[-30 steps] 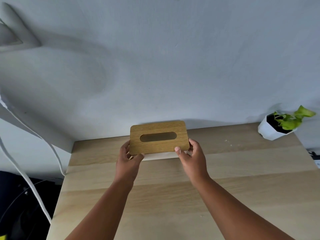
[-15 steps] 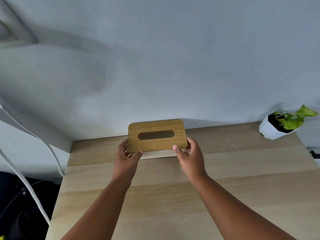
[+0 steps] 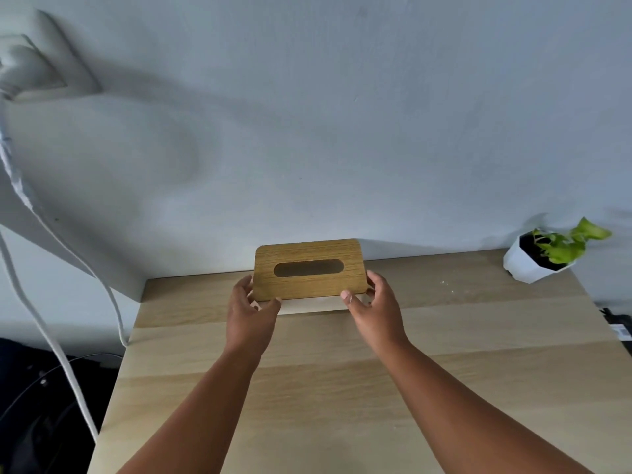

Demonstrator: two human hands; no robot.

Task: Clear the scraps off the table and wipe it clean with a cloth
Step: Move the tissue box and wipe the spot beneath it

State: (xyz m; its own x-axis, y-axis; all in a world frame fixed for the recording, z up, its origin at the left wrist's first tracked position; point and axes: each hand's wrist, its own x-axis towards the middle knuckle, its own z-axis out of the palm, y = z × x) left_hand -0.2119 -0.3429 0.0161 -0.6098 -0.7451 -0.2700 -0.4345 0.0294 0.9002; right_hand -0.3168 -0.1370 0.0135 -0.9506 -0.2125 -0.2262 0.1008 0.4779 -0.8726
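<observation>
You hold the tissue box at the back of the table, a hand at each end.

The table (image 3: 342, 388) is pale wood, butted against the wall; you have the tissue box (image 3: 309, 268) back there probably to free the surface for wiping. Its oak-look lid has a dark oval slot with no tissue showing, over a white base. Your left hand (image 3: 251, 311) curls round its left end and your right hand (image 3: 372, 307) round its right, likely steadying it. A white potted plant (image 3: 537, 260) sits in the far right corner. The scraps (image 3: 444, 283), faint pale crumbs, lie between box and plant; no cloth is in view.
</observation>
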